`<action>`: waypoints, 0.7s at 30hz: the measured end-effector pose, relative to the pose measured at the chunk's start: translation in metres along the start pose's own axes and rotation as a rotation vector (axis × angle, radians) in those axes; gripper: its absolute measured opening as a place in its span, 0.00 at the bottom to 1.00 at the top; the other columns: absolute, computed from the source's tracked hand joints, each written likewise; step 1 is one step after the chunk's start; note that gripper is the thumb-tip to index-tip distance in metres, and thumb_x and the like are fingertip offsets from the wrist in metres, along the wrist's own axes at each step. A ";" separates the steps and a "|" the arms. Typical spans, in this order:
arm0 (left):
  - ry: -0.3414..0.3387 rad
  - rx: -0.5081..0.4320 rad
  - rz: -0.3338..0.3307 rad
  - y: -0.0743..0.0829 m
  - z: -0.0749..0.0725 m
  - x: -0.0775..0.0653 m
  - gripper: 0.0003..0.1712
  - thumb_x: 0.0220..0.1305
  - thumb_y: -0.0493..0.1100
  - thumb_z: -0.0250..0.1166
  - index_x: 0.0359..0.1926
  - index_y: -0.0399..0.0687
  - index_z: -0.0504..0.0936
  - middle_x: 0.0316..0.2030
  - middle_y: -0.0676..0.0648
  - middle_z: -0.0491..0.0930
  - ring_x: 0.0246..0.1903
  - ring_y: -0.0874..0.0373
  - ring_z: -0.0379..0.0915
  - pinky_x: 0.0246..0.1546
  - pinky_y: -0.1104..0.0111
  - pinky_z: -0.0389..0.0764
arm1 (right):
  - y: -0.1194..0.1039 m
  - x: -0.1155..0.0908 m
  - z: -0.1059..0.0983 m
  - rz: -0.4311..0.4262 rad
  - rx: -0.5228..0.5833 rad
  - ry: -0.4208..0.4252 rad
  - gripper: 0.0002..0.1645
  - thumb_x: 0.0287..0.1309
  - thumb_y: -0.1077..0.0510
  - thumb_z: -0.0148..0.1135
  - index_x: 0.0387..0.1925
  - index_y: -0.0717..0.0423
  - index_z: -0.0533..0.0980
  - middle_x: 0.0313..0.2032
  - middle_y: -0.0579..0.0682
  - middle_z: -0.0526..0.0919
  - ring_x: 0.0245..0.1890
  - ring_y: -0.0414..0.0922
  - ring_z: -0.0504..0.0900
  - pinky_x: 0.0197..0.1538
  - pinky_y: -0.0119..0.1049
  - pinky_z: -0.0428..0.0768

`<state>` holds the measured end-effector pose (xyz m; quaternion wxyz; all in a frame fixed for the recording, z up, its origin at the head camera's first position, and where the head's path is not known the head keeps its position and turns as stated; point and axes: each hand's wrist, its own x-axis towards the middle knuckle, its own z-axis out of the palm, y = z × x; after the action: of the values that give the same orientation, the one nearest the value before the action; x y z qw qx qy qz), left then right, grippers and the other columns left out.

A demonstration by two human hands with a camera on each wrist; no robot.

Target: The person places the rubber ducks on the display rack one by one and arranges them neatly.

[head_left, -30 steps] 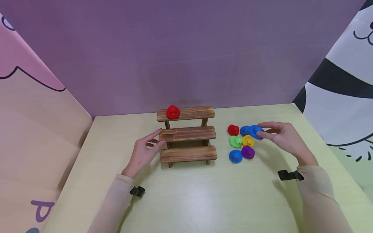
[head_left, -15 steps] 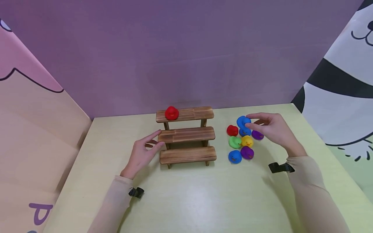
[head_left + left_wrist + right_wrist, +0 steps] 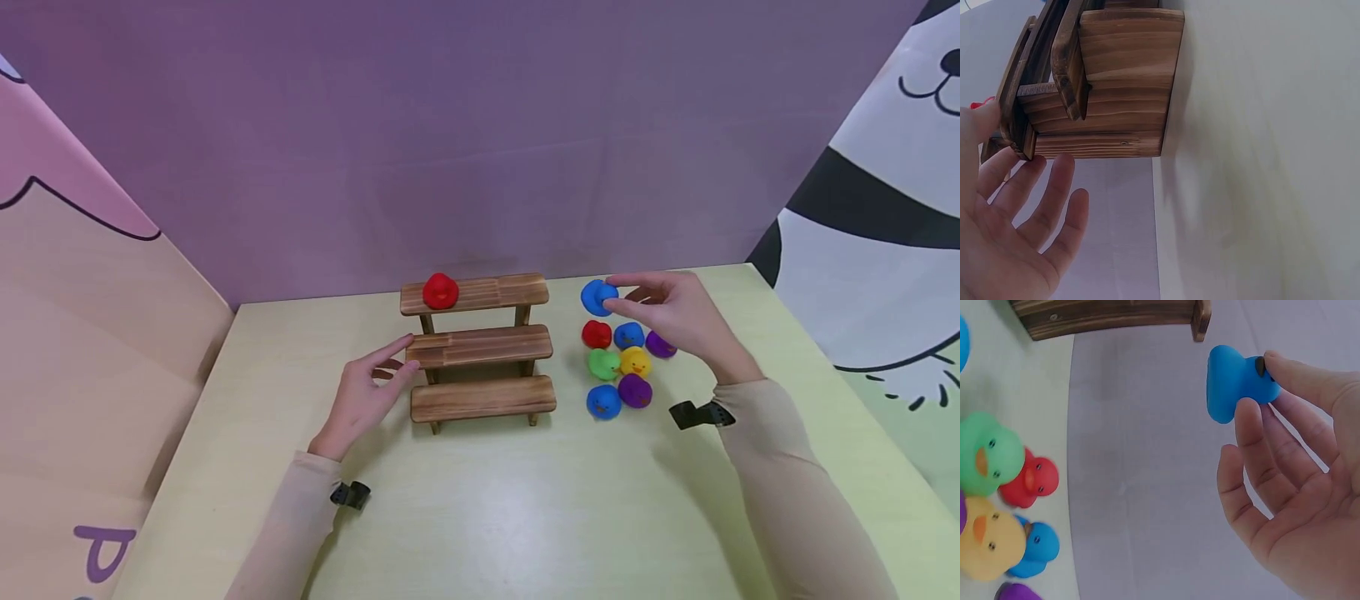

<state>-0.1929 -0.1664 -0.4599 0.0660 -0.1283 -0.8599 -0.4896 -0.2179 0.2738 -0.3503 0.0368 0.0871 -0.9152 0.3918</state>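
Nearest to us, our left hand (image 3: 362, 402) pinches the left end of the middle tier (image 3: 495, 344) of the wooden stand (image 3: 483, 398). Right of this stand, loose ducks (image 3: 635, 362) sit on the bench (image 3: 480, 508). Beyond them, our right hand (image 3: 678, 315) grasps a blue duck (image 3: 596, 297) with its fingers — we judge this the carrying step. Next probably calls for travelling towards the stand's top tier (image 3: 506, 291) — without knocking its red duck (image 3: 440, 291).

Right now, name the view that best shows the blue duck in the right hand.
Right wrist: the blue duck appears large, its body mostly uncovered, pinched by the right hand. The head view shows it much smaller; the left wrist view, not at all.
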 end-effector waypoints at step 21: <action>0.126 -0.053 0.116 0.001 0.013 0.009 0.20 0.74 0.44 0.70 0.63 0.44 0.87 0.65 0.46 0.85 0.45 0.48 0.87 0.45 0.71 0.85 | -0.055 0.026 0.022 -0.043 0.086 -0.060 0.27 0.67 0.39 0.73 0.63 0.43 0.85 0.52 0.51 0.91 0.47 0.50 0.88 0.48 0.42 0.84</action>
<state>-0.2008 -0.1529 -0.4634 0.1447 -0.1487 -0.8318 -0.5148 -0.2327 0.2168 -0.3232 0.0140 0.1197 -0.8960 0.4273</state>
